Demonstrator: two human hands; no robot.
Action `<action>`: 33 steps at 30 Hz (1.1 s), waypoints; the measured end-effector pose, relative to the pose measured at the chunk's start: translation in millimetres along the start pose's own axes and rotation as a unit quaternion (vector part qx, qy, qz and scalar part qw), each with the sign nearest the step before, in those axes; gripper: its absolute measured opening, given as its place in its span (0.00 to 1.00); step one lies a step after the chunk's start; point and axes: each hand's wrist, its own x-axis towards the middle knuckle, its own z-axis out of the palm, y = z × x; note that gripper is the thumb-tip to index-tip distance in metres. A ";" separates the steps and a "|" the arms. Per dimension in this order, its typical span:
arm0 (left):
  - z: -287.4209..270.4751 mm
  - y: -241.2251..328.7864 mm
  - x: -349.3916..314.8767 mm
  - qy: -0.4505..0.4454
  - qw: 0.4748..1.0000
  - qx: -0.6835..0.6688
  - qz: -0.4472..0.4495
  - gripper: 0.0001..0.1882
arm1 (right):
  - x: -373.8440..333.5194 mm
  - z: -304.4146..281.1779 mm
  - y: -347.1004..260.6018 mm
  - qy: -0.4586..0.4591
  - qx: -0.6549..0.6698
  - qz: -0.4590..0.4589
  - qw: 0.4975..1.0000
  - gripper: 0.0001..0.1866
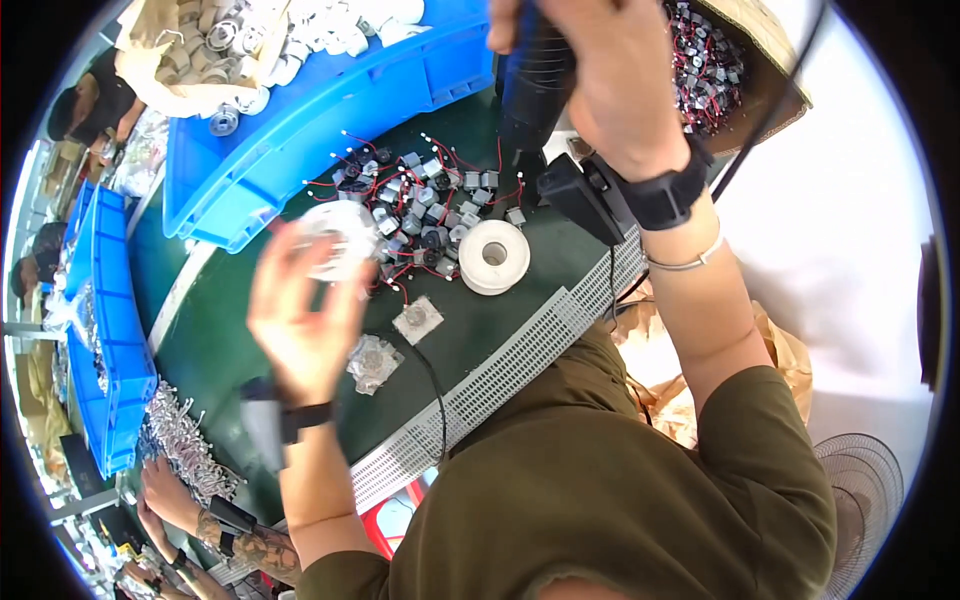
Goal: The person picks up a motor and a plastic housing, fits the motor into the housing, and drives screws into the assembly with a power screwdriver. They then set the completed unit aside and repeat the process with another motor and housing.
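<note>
Work in progress at a green worktop (215, 320), seen from above. The left hand (305, 312), blurred, has its fingers curled around a white round part (346, 238), held over the middle of the worktop at the left fringe of a motor pile (425, 200). The right hand (628, 95), partly cut off by the top of the view, is wrapped around a black handheld driver (538, 85); its tip points down just beyond the right end of the pile, apart from the held part. Whether the tip touches anything cannot be told.

Stage of work: one unit appears to be in hand, part-way through. A white spool-like piece (494, 274) rests between the pile and the perforated strip (510, 352) along the near edge; whether it is finished or waiting cannot be told. Much seems left: the motors lie loose with red leads attached, more small parts fill a carton (707, 70) beyond the far right corner, and numerous white parts (345, 28) lie in and above the blue bin (350, 105) at the far edge. No row of finished units is identifiable, and the inside of the held part is too blurred to show what is fitted.
</note>
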 end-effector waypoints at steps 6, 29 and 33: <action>-119.0 -177.2 -50.1 0.072 0.957 0.235 -0.155 0.09 | -30.1 14.1 60.7 0.098 -0.317 -0.172 0.928 0.11; 15.5 -192.6 256.1 -0.146 0.937 0.312 0.060 0.16 | -43.6 23.8 123.5 -0.226 -0.519 -0.051 0.823 0.15; 24.9 -180.0 256.0 -0.128 0.905 0.403 0.045 0.16 | -39.9 16.0 100.9 -0.126 -0.396 0.011 0.909 0.15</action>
